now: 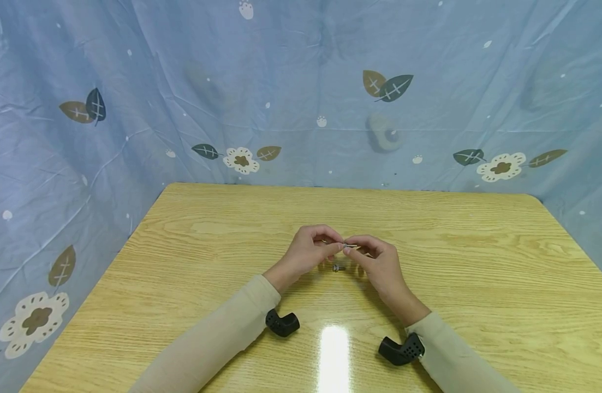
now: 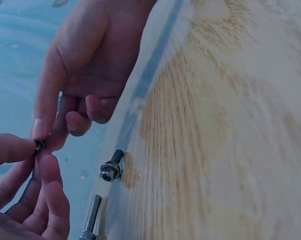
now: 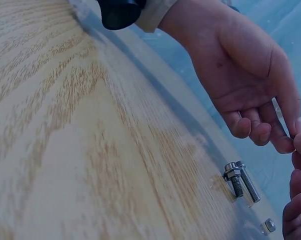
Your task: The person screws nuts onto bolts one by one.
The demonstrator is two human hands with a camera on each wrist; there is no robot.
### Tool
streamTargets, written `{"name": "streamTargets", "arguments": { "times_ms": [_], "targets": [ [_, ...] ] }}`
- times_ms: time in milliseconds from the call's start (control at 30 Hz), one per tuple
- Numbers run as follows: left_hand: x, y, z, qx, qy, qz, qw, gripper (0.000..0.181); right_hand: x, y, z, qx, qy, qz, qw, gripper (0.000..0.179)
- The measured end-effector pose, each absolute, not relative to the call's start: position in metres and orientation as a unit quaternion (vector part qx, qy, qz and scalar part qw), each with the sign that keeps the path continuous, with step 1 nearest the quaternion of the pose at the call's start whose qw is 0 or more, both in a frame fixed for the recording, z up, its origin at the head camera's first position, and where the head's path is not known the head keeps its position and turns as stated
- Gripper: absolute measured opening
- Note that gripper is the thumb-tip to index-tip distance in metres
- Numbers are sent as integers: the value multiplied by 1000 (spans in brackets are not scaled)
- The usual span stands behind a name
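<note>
In the head view my left hand (image 1: 310, 248) and right hand (image 1: 379, 262) meet fingertip to fingertip above the table. Between them they pinch a small metal piece (image 1: 345, 245). It appears as a dark, ring-like bit of hardware (image 2: 39, 145) in the left wrist view; fingers cover most of it, so its exact kind is unclear. Just below the hands, a bolt with a nut and washer on it (image 3: 234, 175) lies on the table. Beside it is a longer bolt (image 3: 249, 183), and a loose nut (image 3: 269, 225) sits a little apart in the right wrist view.
The wood-grain table (image 1: 207, 218) spreads out on both sides of the hands. Behind and to the left hangs a blue patterned cloth (image 1: 301, 98). Black camera mounts (image 1: 282, 323) stick inward from both wrists. A bright glare (image 1: 334, 355) lies on the near tabletop.
</note>
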State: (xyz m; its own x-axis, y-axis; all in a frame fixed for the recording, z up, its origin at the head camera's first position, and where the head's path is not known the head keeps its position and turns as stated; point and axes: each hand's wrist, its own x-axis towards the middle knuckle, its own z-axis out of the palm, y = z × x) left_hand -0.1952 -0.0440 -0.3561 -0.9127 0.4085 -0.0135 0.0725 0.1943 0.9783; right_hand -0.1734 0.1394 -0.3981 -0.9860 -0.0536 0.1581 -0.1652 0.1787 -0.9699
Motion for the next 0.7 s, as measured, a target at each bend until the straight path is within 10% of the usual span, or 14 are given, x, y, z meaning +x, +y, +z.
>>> {"name": "streamTargets", "arguments": {
  "times_ms": [700],
  "targets": [
    [-210, -53, -368, 140, 751, 630, 135, 10, -175, 149, -391, 67, -779, 621, 53, 26]
  ]
}}
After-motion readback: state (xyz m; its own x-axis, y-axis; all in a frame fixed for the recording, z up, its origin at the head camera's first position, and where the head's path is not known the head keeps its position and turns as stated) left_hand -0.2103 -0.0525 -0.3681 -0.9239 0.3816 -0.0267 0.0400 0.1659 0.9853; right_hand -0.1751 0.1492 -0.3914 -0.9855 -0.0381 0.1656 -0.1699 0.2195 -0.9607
